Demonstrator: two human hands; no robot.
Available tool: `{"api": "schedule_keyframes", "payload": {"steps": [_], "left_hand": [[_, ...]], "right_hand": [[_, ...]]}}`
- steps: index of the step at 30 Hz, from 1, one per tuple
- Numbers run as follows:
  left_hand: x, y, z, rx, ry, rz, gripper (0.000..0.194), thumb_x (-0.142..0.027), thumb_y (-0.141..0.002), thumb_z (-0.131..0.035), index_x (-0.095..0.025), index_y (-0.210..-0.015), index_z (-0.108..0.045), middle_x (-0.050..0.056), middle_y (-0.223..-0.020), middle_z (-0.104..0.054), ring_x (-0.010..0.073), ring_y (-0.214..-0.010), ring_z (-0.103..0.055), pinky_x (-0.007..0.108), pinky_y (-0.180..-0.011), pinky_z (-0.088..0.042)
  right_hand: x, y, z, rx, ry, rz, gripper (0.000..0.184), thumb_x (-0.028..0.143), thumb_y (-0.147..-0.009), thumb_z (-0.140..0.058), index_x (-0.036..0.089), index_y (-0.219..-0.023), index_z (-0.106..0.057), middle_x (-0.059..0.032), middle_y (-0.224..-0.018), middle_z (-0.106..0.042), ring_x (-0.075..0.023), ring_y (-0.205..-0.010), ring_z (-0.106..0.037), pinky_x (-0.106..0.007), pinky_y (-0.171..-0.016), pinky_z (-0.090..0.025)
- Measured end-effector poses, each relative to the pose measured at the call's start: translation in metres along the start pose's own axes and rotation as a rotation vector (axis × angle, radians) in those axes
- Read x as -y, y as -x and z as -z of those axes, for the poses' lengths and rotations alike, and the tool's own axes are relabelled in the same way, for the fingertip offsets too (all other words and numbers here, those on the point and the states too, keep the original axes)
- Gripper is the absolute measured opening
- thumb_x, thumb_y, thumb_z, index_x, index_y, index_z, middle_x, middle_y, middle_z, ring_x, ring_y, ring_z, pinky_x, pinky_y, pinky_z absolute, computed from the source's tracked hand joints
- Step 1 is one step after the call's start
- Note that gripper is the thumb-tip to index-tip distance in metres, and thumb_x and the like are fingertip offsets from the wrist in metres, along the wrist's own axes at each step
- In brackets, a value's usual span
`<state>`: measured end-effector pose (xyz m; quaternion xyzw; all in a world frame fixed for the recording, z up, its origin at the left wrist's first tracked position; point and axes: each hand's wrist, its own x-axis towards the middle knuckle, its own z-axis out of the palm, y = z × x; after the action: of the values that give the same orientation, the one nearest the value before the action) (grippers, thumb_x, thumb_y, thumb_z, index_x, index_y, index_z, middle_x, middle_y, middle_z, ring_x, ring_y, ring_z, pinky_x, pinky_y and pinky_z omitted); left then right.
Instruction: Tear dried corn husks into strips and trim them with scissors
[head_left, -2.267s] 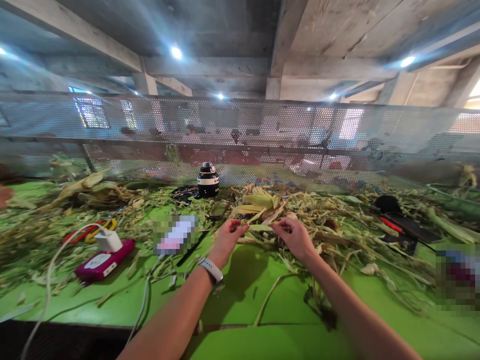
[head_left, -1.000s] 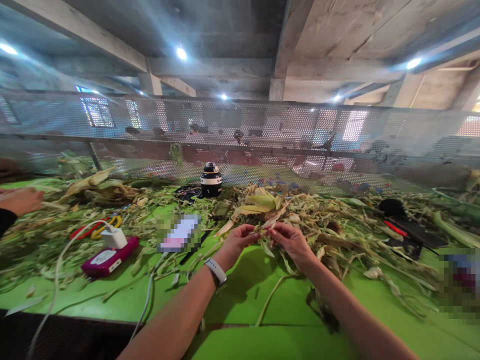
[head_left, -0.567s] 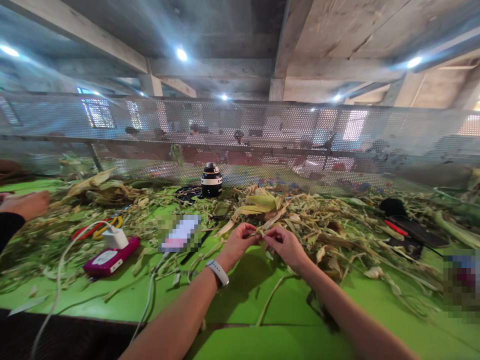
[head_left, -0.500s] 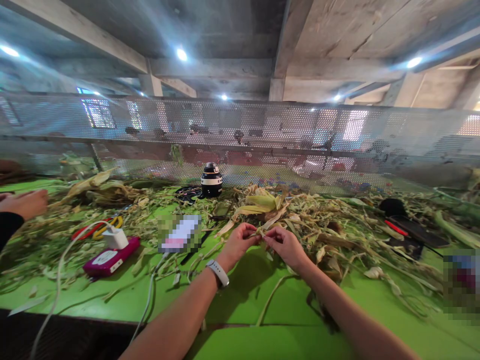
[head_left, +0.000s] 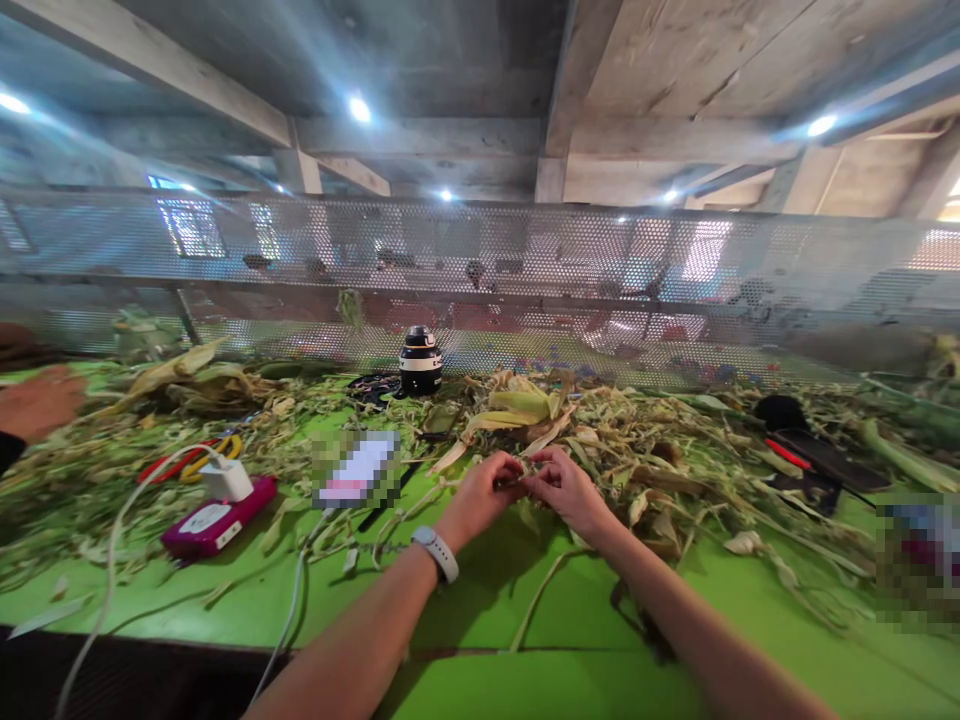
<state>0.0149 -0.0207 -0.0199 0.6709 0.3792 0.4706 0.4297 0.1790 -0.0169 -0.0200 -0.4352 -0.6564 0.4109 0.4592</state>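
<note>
My left hand (head_left: 480, 495), a white watch on its wrist, and my right hand (head_left: 571, 490) meet fingertip to fingertip over the green table (head_left: 480, 610). Both pinch a thin strip of corn husk (head_left: 519, 478) between them. The strip is small and largely covered by my fingers. Just beyond my hands lies a heap of green and dry corn husks (head_left: 540, 410).
A magenta power bank (head_left: 214, 518) with a white plug and cable lies at left, near red and yellow scissors (head_left: 187, 458). A black and white jar (head_left: 420, 360) stands by the perforated metal screen (head_left: 480, 270). Another person's hand (head_left: 34, 400) reaches in at far left. Dark tools (head_left: 810, 460) lie at right.
My hands have closed together from a spread grip on the husk to a tight pinch, and drifted slightly nearer to me. The other person's hand came into view at far left.
</note>
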Motion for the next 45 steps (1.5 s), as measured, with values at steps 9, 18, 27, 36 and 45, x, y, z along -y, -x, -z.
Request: {"api": "schedule_keyframes", "payload": {"steps": [9,18,27,36,45], "left_hand": [[-0.001,0.001,-0.001,0.103,-0.099,-0.066,0.004,-0.019,-0.068,-0.067,-0.020,-0.072,-0.069,0.003,-0.074,-0.069,0.0184,-0.072,-0.059,0.028,-0.073,-0.044],[-0.001,0.002,-0.003,0.255,0.194,0.130,0.020,-0.026,-0.061,-0.076,-0.016,-0.077,-0.070,0.003,-0.076,-0.068,0.0166,-0.072,-0.058,0.027,-0.071,-0.045],[-0.016,0.009,-0.002,0.319,0.232,0.305,0.011,-0.021,-0.065,-0.060,-0.022,-0.065,-0.071,0.000,-0.059,-0.060,0.0128,-0.053,-0.045,0.024,-0.054,-0.036],[-0.035,0.015,-0.005,0.440,0.225,0.317,0.019,-0.021,-0.059,-0.053,-0.025,-0.058,-0.072,-0.001,-0.058,-0.064,0.0146,-0.051,-0.048,0.025,-0.050,-0.034],[-0.023,0.017,-0.008,0.471,0.338,0.310,0.026,-0.044,-0.068,-0.068,-0.019,-0.073,-0.075,0.004,-0.057,-0.063,0.0156,-0.052,-0.053,0.027,-0.054,-0.036]], "right_hand": [[0.000,-0.002,0.004,-0.027,0.140,0.053,0.024,0.043,-0.070,-0.064,0.020,-0.067,-0.059,0.0014,-0.060,-0.059,-0.0127,-0.054,-0.052,-0.026,-0.054,-0.042],[0.010,-0.001,0.007,-0.082,0.025,-0.017,0.023,0.040,-0.066,-0.065,0.018,-0.064,-0.060,0.0006,-0.061,-0.057,-0.0121,-0.057,-0.049,-0.025,-0.056,-0.039],[0.011,-0.001,0.003,-0.088,-0.045,0.040,0.030,0.047,-0.066,-0.068,0.018,-0.065,-0.060,0.0014,-0.060,-0.056,-0.0114,-0.056,-0.046,-0.024,-0.052,-0.038],[0.003,-0.009,0.009,-0.278,-0.123,0.009,0.039,0.055,-0.060,-0.071,0.018,-0.068,-0.061,0.0013,-0.057,-0.056,-0.0120,-0.054,-0.045,-0.026,-0.052,-0.037],[0.006,-0.010,0.008,-0.263,-0.069,0.037,0.041,0.058,-0.058,-0.070,0.019,-0.065,-0.059,0.0015,-0.056,-0.053,-0.0121,-0.053,-0.044,-0.027,-0.052,-0.037]]}}
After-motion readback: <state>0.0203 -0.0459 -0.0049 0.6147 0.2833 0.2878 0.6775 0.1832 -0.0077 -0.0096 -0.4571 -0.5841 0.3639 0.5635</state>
